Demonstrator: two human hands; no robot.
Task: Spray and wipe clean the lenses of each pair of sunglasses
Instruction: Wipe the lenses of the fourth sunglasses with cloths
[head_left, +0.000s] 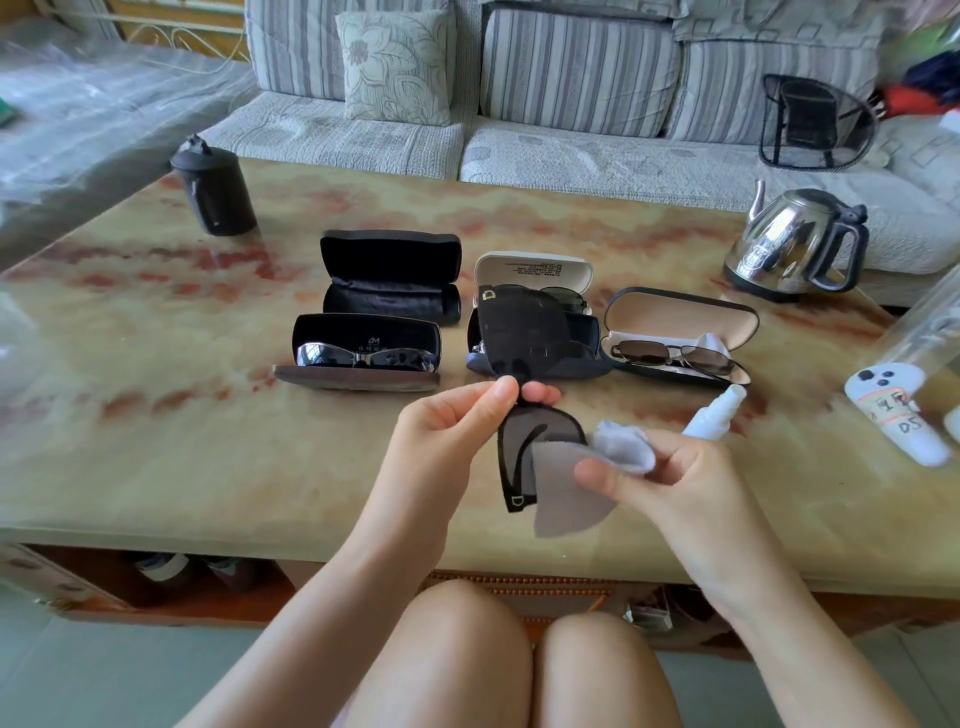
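Knees (470, 649); sunglasses (511, 338) held over marbled tbl (156, 415); striped sofa (571, 67) behind.

home living room | striped sofa (571, 78) | marble coffee table (156, 415) | kettle (795, 244)

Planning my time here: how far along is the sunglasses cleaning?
Done: can't tell. In hand: left hand pinches large black sunglasses; right hand holds grey cloth on the lower lens, white spray bottle lying nearby. Possibly left: silver mirrored pair, brown-lensed wire pair, green-lensed pair, in open cases.
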